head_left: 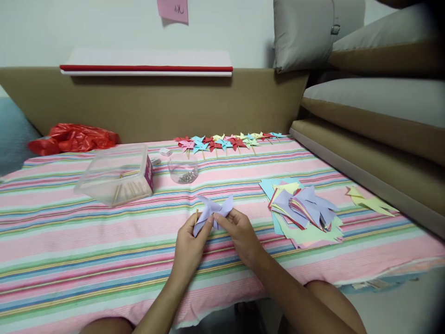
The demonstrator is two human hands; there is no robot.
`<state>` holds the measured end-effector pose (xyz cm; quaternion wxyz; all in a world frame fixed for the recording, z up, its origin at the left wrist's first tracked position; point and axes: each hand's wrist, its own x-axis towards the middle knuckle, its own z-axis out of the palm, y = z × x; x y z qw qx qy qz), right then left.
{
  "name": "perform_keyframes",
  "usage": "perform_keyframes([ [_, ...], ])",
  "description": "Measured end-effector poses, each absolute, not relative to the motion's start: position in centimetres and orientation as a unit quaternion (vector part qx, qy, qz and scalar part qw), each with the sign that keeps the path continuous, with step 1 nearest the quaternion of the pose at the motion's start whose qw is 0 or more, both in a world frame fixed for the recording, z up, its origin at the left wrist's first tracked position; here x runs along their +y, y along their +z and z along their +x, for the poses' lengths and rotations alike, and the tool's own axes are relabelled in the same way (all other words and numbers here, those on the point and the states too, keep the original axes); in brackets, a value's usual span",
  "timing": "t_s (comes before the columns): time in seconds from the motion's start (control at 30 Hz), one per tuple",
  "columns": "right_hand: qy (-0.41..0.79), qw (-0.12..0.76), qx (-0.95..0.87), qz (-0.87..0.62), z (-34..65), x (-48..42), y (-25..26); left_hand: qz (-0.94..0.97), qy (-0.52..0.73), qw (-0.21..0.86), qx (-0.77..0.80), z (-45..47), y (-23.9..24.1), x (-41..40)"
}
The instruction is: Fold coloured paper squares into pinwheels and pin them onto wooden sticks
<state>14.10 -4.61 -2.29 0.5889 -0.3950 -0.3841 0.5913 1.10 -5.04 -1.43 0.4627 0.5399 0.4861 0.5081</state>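
A light purple paper pinwheel (209,209) is held between my two hands, above the striped cloth. My left hand (190,236) is closed on its left side, thumb near the centre. A thin wooden stick (196,216) pokes up by the left fingers; its lower part is hidden. On the right side my right hand (241,234) pinches the paper, its thumb pressing close to the middle. Whether a pin sits at the centre I cannot tell. Beyond the hands stands a clear round tub (183,169) with small metal pins (187,176) in it.
A tilted clear plastic box (114,174) holds wooden sticks. Finished colourful pinwheels (222,143) lie in rows at the back. To the right are a stack of cut paper (306,208) and a yellow paper piece (370,202). A red plastic bag (74,138) lies far left; cushions (375,102) border the right.
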Motion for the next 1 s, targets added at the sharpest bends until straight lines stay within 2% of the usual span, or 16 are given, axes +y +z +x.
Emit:
perform_keyframes([
  [0.23,0.581,0.59,-0.413,-0.378,16.9,-4.0,-1.7,0.504,0.521,0.526,0.445,0.5,-1.2,-5.5],
  [0.43,0.571,0.499,-0.581,-0.296,19.3,-4.8,-0.2,0.542,0.512,0.536,0.396,0.6,0.1,-6.2],
  [0.63,0.447,0.529,-0.669,-0.269,18.9,-6.6,1.4,0.552,0.514,0.549,0.36,0.7,0.7,-7.1],
  [0.8,0.427,0.536,-0.674,-0.276,18.8,-8.4,2.6,0.525,0.534,0.585,0.31,0.4,-0.3,-7.5],
  [1.0,0.349,0.565,-0.695,-0.276,18.3,-9.0,3.2,0.518,0.534,0.598,0.298,0.2,-0.2,-8.2],
])
